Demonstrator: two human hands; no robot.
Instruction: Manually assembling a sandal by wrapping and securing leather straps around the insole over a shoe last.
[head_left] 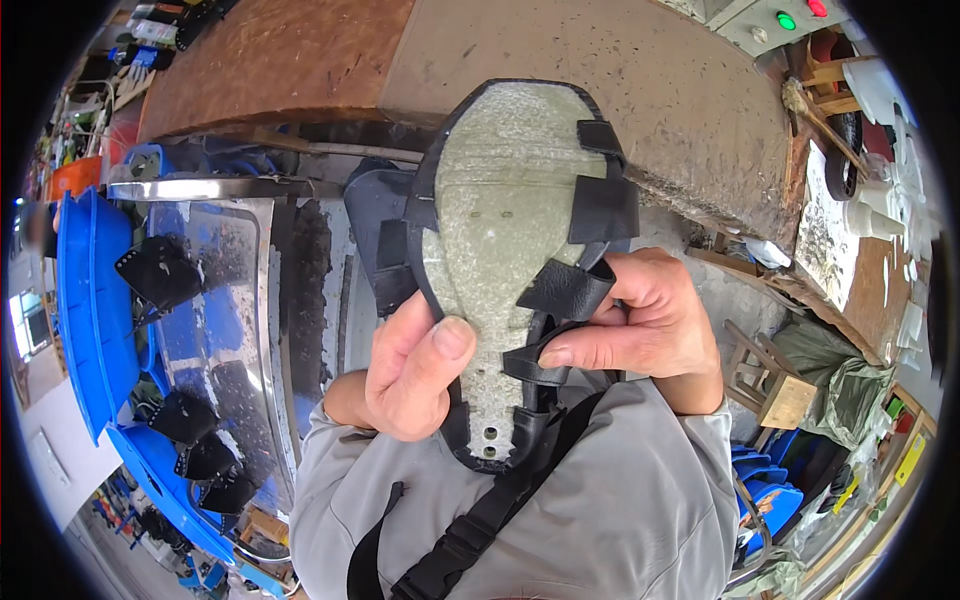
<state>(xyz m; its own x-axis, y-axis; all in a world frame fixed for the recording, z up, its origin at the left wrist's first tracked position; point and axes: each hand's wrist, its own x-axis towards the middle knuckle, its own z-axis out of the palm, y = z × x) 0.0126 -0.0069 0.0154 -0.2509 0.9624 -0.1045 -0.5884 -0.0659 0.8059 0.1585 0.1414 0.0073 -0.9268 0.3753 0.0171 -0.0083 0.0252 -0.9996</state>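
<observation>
Held up before my chest is a sandal upper (505, 190), its grey-green insole board facing me and its narrow end pointing down. Black leather straps wrap over the board's right edge, and more black leather hangs out at the left. My left hand (415, 370) grips the lower left edge, thumb on the board. On the right side, my right hand (645, 325) pinches a black strap (540, 362) between thumb and fingers. Another loose strap (570, 288) curls just above that thumb. Some right fingertips are hidden behind the straps.
A brown worktable (600, 80) runs across the far side. At left stand a metal-edged bench (225, 300) and blue bins (95, 300) with black leather pieces (160, 272). To the right are a wooden stool (785, 395), a green sheet (835, 370) and a control box (775, 25).
</observation>
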